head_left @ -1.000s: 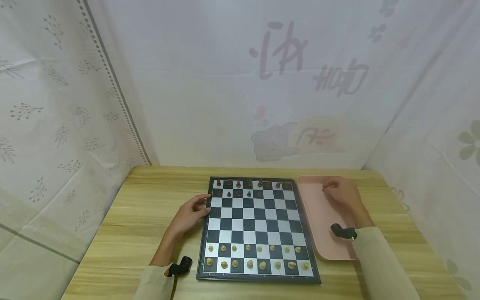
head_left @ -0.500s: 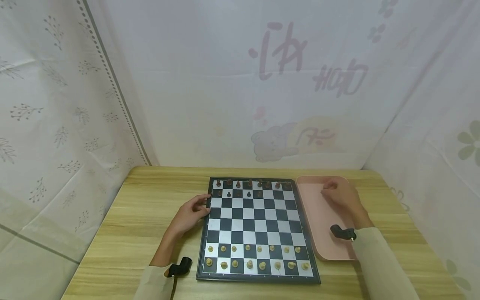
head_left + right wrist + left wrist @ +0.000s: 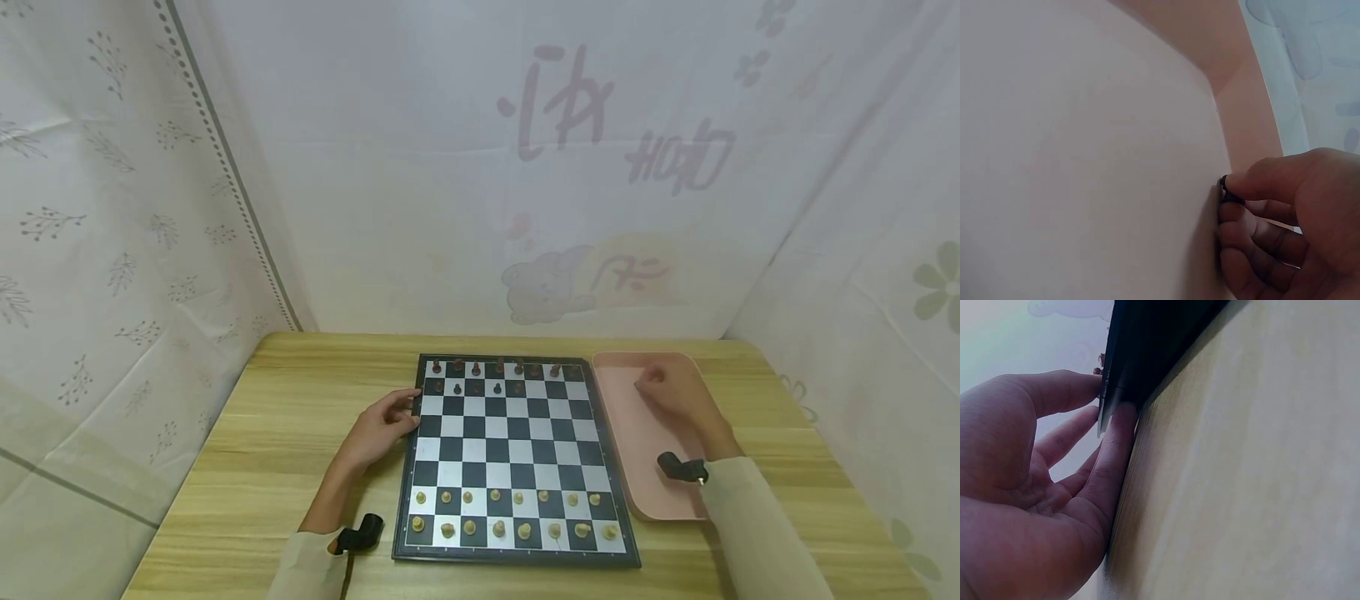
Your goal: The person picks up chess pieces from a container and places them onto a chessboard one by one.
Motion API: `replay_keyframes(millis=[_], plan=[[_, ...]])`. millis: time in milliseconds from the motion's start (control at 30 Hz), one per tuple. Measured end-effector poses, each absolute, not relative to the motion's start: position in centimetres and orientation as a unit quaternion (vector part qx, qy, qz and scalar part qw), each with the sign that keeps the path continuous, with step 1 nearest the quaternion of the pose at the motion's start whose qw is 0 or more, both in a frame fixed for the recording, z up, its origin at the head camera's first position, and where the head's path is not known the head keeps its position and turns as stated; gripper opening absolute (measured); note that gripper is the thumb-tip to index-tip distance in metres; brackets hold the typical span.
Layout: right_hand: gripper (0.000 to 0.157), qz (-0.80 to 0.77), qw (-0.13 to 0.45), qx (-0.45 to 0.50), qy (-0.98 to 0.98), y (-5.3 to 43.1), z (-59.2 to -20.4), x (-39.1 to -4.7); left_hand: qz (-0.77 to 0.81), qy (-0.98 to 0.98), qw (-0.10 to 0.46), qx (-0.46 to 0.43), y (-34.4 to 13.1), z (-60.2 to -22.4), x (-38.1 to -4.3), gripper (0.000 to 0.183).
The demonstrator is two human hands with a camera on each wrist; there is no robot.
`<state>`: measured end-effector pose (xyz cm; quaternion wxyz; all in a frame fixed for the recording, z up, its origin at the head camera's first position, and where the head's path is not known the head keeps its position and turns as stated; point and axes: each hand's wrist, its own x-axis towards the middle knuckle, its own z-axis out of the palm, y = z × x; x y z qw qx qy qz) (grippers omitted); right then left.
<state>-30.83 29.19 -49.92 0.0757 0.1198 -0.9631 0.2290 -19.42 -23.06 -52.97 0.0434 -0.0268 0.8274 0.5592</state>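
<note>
A black-framed chessboard [image 3: 497,428] lies on the table. My left hand [image 3: 381,429] is at its left edge, thumb and fingertips touching the frame. In the left wrist view, the fingers [image 3: 1113,440] reach the board's dark side [image 3: 1138,353], close to the wood. Over the far part of a pink tray [image 3: 626,417], my right hand [image 3: 675,390] pinches a small dark chess piece [image 3: 1232,195] between thumb and fingertips. The piece is mostly hidden by the fingers and sits close to the tray's floor in the right wrist view.
Dark red-brown chess pieces [image 3: 476,368] fill the far row, with several more in the row before it. Pale pieces [image 3: 525,531] stand in the two near rows. The wooden table [image 3: 322,367] ends at a white patterned curtain [image 3: 420,208].
My right hand has shifted slightly left over the tray, toward the board, with the chess piece still pinched. My left hand stays at the board's edge.
</note>
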Motion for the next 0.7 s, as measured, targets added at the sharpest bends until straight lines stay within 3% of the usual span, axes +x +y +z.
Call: replay_keyframes(millis=[267,700], plan=[[0.006,0.232,0.063,0.092,-0.966,28.83,-49.92,-30.84,0.559,0.828,0.042,-0.026,-23.17,-52.98,-19.4,0.049],[0.02,0.265,0.064,0.066,-0.96,28.27,-49.6,-30.6,0.558,0.829,0.044,-0.024,-23.2,-52.9,-19.37,0.049]])
